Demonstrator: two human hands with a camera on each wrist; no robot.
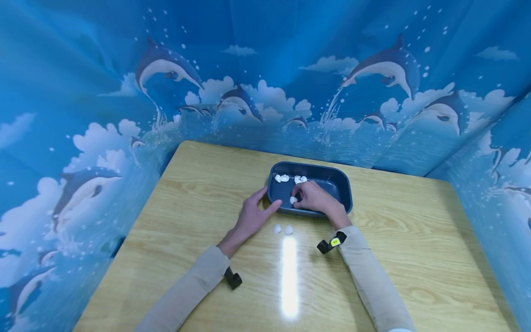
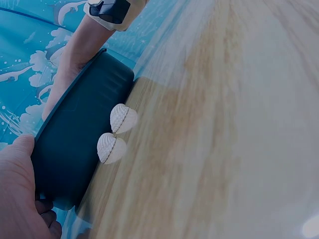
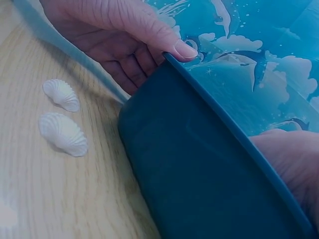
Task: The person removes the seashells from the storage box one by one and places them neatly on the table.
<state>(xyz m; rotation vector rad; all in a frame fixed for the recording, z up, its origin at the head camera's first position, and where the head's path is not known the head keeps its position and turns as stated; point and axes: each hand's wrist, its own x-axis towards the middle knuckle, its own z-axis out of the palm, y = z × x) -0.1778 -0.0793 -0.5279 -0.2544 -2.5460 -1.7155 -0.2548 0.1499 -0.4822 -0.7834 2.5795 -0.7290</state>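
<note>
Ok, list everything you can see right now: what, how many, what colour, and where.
tray: one, dark blue, far centre of the table
shells in tray: about four at the far wall, white, plus one at the right hand's fingertips
shells on table: two, white, just outside the tray's near wall
table: one, light wood
backdrop: blue dolphin print, around the table
wrist cameras: two, black, one per wrist
left hand: on the tray's left end, thumb on the rim
right hand: inside the tray, pinching a shell
</note>
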